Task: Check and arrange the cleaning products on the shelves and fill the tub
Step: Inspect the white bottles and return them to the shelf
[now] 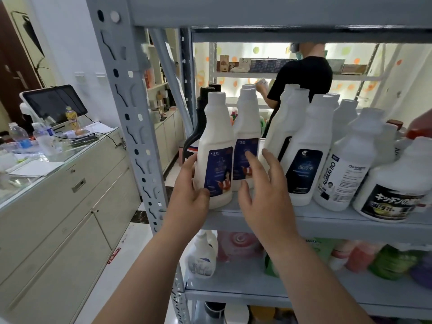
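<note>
A row of white cleaner bottles stands on the grey shelf point(327, 224) at chest height. My left hand point(190, 190) grips the leftmost white bottle with a blue label point(216, 146) from its left side. My right hand point(261, 190) is spread with straight fingers in front of the second blue-labelled bottle point(246, 127), its fingertips at the label; whether they touch it I cannot tell. To the right stand a dark-labelled bottle point(311, 146), an "Oil enemy" bottle point(348, 164) and a black-labelled bottle point(397, 183). No tub is in view.
A black bottle point(198, 127) stands behind the held one. The grey shelf upright point(131, 113) rises at my left. The shelf below holds a white spray bottle point(202, 256) and coloured bottles. A counter with a screen point(53, 101) is left. Behind the rack stands a person in black point(304, 78).
</note>
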Motion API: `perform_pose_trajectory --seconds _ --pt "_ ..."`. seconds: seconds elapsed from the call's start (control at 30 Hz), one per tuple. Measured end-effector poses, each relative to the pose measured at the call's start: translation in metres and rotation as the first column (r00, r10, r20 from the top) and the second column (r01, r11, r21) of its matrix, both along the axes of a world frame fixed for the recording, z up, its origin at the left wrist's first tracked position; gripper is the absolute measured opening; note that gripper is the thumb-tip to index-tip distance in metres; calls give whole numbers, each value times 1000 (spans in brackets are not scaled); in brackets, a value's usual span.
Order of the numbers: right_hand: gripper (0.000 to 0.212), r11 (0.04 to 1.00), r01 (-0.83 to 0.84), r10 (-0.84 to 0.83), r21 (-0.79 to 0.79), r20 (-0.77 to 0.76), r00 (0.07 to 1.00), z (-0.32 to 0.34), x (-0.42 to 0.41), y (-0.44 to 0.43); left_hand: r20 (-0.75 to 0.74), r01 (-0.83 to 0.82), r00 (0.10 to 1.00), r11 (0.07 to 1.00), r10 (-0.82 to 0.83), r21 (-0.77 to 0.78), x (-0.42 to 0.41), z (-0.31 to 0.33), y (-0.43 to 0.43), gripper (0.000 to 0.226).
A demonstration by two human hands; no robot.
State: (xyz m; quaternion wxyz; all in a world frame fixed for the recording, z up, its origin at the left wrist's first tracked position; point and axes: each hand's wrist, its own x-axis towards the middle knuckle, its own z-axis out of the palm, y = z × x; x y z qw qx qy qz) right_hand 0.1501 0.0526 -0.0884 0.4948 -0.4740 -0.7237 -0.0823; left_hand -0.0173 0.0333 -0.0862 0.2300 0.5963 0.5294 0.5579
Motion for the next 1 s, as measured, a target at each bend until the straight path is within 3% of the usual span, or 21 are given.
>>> perform_pose_trajectory --seconds 0.13,0.23,0.47,0.8,1.0 --pt "49 985 85 -96 152 63 993 -9 23 -11 -46 38 998 999 -37 20 12 -4 9 79" --pt "55 970 143 -148 196 15 989 -15 35 -10 -36 85 996 996 -85 -2 21 -8 17 78" --pt "106 975 167 -198 -145 -237 951 -22 59 0 -215 68 974 998 -66 0 33 -13 32 79" --pt "120 942 211 -284 -263 -284 916 -21 53 14 -371 -39 927 999 49 34 37 -25 24 78" --pt "124 924 117 -267 -364 -395 879 -13 50 10 -471 -74 877 995 95 64 37 -34 11 77"
